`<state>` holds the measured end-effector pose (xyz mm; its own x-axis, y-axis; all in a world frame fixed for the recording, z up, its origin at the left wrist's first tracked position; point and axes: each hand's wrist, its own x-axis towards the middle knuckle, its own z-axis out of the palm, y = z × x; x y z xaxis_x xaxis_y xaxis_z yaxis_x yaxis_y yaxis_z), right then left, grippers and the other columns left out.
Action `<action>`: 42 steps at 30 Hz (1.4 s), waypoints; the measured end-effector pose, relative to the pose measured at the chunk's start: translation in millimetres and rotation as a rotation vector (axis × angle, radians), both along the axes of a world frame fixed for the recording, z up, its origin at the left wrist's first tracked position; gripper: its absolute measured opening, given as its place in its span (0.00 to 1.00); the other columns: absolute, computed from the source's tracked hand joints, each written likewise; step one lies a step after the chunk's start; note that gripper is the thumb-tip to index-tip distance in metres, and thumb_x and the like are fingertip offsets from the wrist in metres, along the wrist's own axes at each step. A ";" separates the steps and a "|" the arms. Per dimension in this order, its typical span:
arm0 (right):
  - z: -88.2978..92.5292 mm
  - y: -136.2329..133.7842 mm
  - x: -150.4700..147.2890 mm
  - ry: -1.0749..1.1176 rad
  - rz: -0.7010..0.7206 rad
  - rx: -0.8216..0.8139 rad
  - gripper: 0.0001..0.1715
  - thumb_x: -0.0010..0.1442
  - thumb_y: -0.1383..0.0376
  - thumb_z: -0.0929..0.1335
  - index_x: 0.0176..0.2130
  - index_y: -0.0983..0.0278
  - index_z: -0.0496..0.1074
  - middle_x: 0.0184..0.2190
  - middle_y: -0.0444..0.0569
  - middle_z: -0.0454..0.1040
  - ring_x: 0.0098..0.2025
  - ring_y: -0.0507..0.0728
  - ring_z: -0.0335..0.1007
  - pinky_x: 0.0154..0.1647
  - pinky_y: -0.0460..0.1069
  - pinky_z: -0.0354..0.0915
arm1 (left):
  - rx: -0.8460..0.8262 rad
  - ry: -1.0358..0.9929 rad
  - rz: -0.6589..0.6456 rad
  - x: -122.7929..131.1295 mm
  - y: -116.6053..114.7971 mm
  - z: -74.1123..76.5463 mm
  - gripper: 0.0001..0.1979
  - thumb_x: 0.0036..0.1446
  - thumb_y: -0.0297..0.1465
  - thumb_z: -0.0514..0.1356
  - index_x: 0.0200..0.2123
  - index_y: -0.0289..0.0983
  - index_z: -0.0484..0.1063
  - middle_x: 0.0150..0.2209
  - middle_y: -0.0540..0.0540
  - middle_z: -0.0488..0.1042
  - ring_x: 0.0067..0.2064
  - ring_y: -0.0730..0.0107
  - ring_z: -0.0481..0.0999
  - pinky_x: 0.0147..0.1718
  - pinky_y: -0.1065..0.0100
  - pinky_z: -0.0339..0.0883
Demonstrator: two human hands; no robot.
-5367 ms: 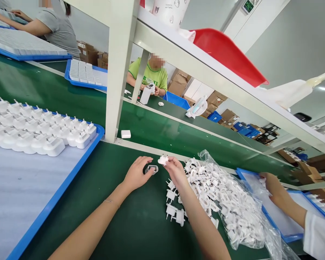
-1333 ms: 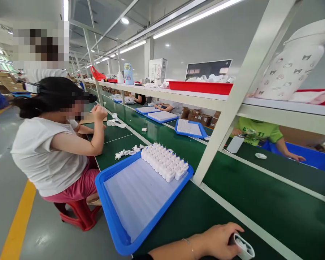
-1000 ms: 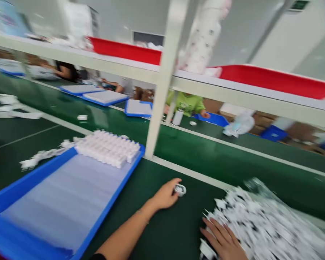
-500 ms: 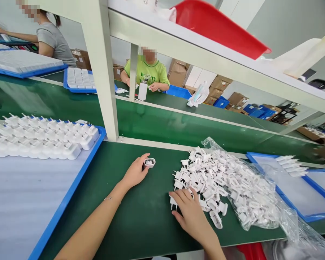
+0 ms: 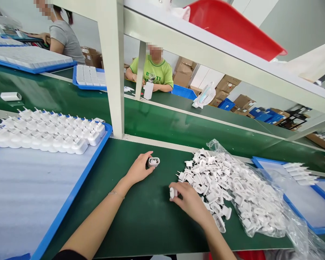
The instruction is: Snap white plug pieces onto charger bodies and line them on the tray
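Observation:
Between the thumb and fingers of my left hand (image 5: 139,167) is a white charger housing (image 5: 154,162), its open end facing up toward me with small parts showing inside. My right hand (image 5: 190,200) pinches a white plug cover (image 5: 173,193) just left of a heap of similar plug covers (image 5: 211,177). Part of that heap spreads out of a clear plastic bag (image 5: 260,202) on the green bench. To the left, a blue tray (image 5: 78,180) lined with white foam bears rows of white plug adapters (image 5: 46,131) with their pins pointing up.
Another blue tray (image 5: 289,195) with several white pieces is at the right. A pale metal post (image 5: 112,72) and a shelf with a red bin (image 5: 230,27) rise in front. Beyond the green conveyor (image 5: 178,122), two people sit at work. One white housing (image 5: 11,96) lies on the conveyor.
My right hand has lifted a plug cover off the heap's left edge. My left hand still holds the housing. The view has shifted slightly, and a white housing shows more fully on the conveyor.

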<state>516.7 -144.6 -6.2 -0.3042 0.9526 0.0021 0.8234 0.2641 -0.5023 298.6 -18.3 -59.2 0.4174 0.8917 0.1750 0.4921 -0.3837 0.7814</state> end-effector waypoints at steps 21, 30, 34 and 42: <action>-13.3 68.8 -28.8 1.365 -0.486 -0.338 0.18 0.53 0.52 0.70 0.37 0.59 0.63 0.39 0.45 0.75 0.31 0.53 0.74 0.38 0.52 0.71 | -0.041 0.094 -0.137 -8.6 3.3 12.6 0.14 0.53 0.35 0.58 0.43 0.42 0.63 0.41 0.50 0.70 0.46 0.62 0.67 0.51 0.58 0.51; -13.6 78.6 -43.5 0.506 -0.154 0.203 0.06 0.59 0.65 0.64 0.36 0.61 0.71 0.39 0.49 0.72 0.43 0.57 0.69 0.47 0.51 0.63 | 0.030 0.127 -0.172 -3.4 0.2 11.5 0.09 0.54 0.38 0.59 0.35 0.40 0.67 0.37 0.51 0.70 0.43 0.64 0.66 0.44 0.61 0.51; -10.5 82.8 -46.4 0.415 -0.076 0.197 0.08 0.59 0.68 0.63 0.38 0.61 0.70 0.38 0.48 0.72 0.41 0.56 0.68 0.45 0.50 0.63 | 0.033 0.127 -0.170 -3.0 0.7 11.2 0.08 0.54 0.37 0.59 0.34 0.39 0.66 0.36 0.52 0.70 0.42 0.65 0.65 0.44 0.61 0.51; -5.0 88.4 -40.5 0.284 -0.015 0.131 0.08 0.60 0.69 0.63 0.39 0.61 0.70 0.39 0.46 0.72 0.40 0.55 0.69 0.42 0.48 0.62 | 0.033 0.134 -0.173 -2.6 -0.5 11.5 0.09 0.55 0.38 0.58 0.34 0.39 0.66 0.36 0.50 0.71 0.43 0.63 0.66 0.45 0.59 0.53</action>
<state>476.1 -56.2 -11.2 -0.2600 0.9429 0.2082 0.6591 0.3309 -0.6754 296.0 -18.8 -47.7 0.5853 0.7994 0.1352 0.5154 -0.4956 0.6991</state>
